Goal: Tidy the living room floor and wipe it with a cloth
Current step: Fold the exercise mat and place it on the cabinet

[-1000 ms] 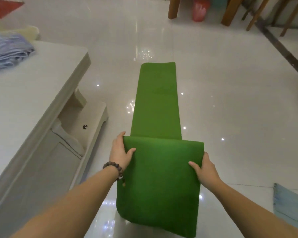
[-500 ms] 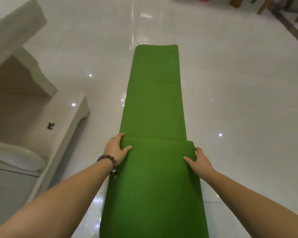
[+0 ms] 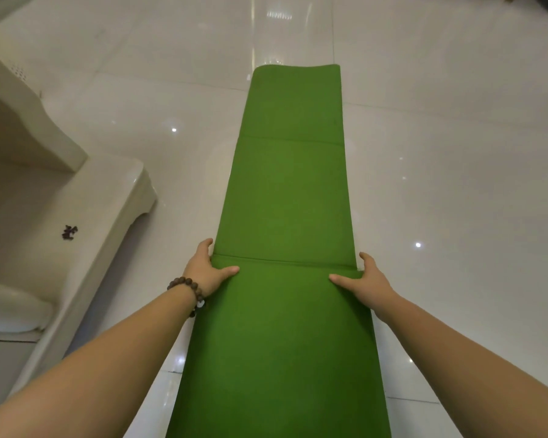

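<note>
A long green mat (image 3: 290,197) stretches away from me over the glossy white tile floor (image 3: 440,153). Its near part is folded over, and the folded edge crosses the mat between my hands. My left hand (image 3: 208,270), with a bead bracelet on the wrist, grips the left end of that fold, thumb on top. My right hand (image 3: 366,281) grips the right end the same way. The mat's far end curls up slightly.
A cream low table base (image 3: 102,222) with a curved foot stands at the left, close to the mat's left edge. A small dark object (image 3: 69,232) lies on its lower shelf. Open tile floor lies to the right of the mat.
Both hands have lowered the folded mat edge toward the floor and pushed it forward. My view has dropped lower and closer; the tabletop and the blue cloth have left the frame.
</note>
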`<state>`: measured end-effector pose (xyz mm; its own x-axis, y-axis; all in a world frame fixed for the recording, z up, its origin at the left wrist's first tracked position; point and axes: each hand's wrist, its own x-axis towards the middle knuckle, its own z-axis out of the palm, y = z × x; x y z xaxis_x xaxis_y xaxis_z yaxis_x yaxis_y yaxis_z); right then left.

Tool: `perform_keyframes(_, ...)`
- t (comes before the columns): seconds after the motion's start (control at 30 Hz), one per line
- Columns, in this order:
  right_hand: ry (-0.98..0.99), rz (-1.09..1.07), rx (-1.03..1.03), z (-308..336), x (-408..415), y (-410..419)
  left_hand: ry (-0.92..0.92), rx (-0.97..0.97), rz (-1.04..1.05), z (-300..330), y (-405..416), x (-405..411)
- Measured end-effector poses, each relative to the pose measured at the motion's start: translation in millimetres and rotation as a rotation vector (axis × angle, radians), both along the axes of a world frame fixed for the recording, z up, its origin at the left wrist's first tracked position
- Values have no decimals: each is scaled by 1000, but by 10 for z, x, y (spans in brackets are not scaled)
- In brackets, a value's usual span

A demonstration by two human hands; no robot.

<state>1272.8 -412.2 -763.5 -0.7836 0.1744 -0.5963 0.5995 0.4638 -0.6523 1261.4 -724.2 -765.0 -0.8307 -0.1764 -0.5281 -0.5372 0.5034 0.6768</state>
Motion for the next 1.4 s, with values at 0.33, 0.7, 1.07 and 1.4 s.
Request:
perform_keyframes(0.33, -3, -108, -325, 247, 109, 144, 70, 224, 2, 260, -132, 71)
perform_keyframes(0.7, 498, -42, -66, 1465, 211, 48, 511, 310, -1, 1241, -154, 78)
perform_keyframes(1.07, 841, 1, 250, 2214, 262, -20, 858, -63, -70, 1985, -132, 68)
perform_keyframes(1.4, 778, 259, 179, 2293, 288, 172, 693, 89, -250, 1956, -467, 198)
